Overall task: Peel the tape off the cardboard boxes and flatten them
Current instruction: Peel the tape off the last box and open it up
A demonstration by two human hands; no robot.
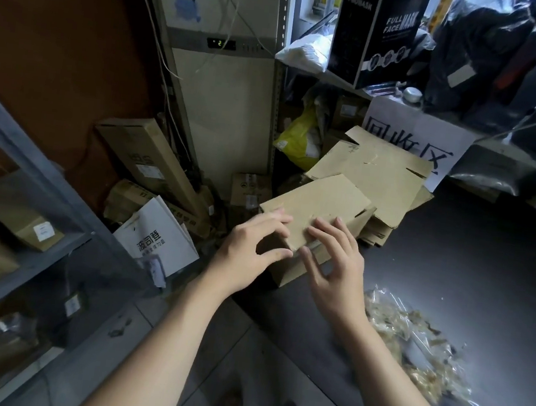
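Left hand [251, 247] is reaching in over the near left corner of a small brown corrugated cardboard box [320, 202], fingers lying along the top panel and thumb coming up against the side below, so it is gripping that corner between them. That box is sitting low in front of the person, over the edge of the dark grey floor mat [450, 290], and it is looking skewed, as if already starting to fold. No tape is showing on the faces in view.

Right hand [333, 263] is resting just beside the left on the same near edge, its fingers spread and only lightly bent, tips pressing on the top panel and closing round nothing.

Judging by its thin walls, the box is likely weighing very little and staying stiff across the panels while giving easily along the creases. Taking hold at opposite corners and pushing them together is probably going to collapse it best; the raw edges and loose flaps are the parts most apt to tear or bend.

Behind and to the right, a stack of flattened brown cardboard sheets [380, 169] is lying against the shelving. Further right, a heap of crumpled clear peeled tape [410, 349] is lying on the mat.
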